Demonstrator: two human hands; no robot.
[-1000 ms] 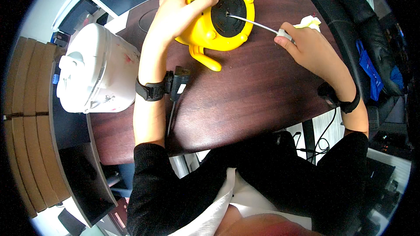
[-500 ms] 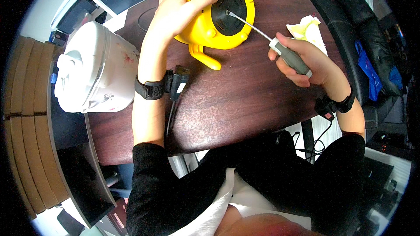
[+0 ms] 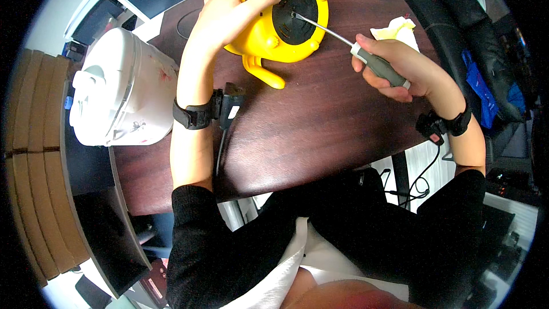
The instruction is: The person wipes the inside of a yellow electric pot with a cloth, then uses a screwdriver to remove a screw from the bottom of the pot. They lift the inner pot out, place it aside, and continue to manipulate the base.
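Note:
At the far side of the table lies a yellow plastic housing [image 3: 247, 40], with small round knobs and a curved arm sticking out toward me. Set in it is a round black slotted plate [image 3: 303, 1]. My left hand [image 3: 231, 14] is closed around the housing's left side, its thumb reaching onto the plate's edge. In my right hand [image 3: 396, 68] is a screwdriver [image 3: 382, 70] with a grey and white handle, fingers wrapped around it. Its metal shaft slants to the left, and the tip meets the middle of the plate. Whatever sits under the tip is too small to make out.
A white lidded appliance [image 3: 140, 88] stands left on the brown table [image 3: 280, 131]. Beyond my right hand lies crumpled white and yellowish paper or cloth [image 3: 400, 31]. Cabled black devices [image 3: 203, 113] are strapped to both wrists. A black padded seat [image 3: 443, 28] borders the right side.
My right wrist has swung outward and a little farther away, the screwdriver handle turning with it. The tip stays at the plate's middle. The whole view has shifted slightly; my left hand keeps its hold.

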